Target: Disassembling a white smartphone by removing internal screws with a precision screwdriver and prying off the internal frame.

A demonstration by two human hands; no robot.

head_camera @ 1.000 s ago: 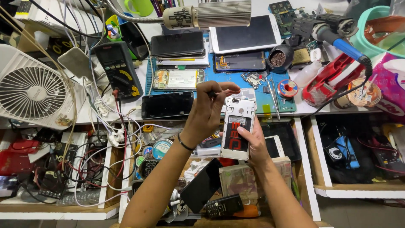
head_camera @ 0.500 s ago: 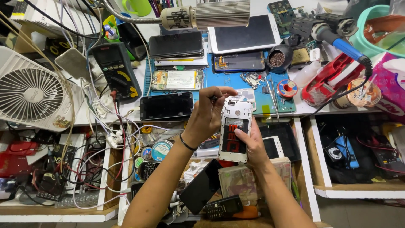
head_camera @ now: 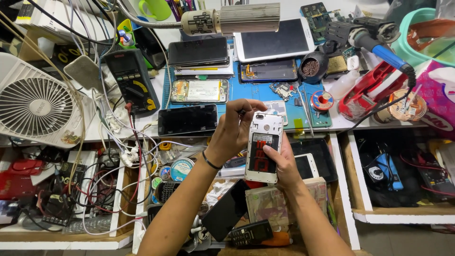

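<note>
A crowded repair bench fills the view: a blue mat [head_camera: 284, 102] sits at centre, a white fan [head_camera: 38, 106] at 9 o'clock, a multimeter [head_camera: 132, 80] at 10 o'clock, and a lamp [head_camera: 232, 20] hangs across 12 o'clock. A white tablet [head_camera: 275, 42] and several dark handsets lie on and around the mat; a blue-handled soldering iron [head_camera: 379, 47] rests at 2 o'clock. Open drawers below the bench edge hold tangled wires, tape rolls and old phones.

Above the middle drawer, a white phone [head_camera: 264, 147] with its back cover off is held upright, its red battery showing. The right hand [head_camera: 284, 163] grips it from 4 o'clock, thumb pressed across the battery. The left hand [head_camera: 234, 130] curls closed over the top-left corner from 10 o'clock, fingertips pinched at the phone's upper edge.
</note>
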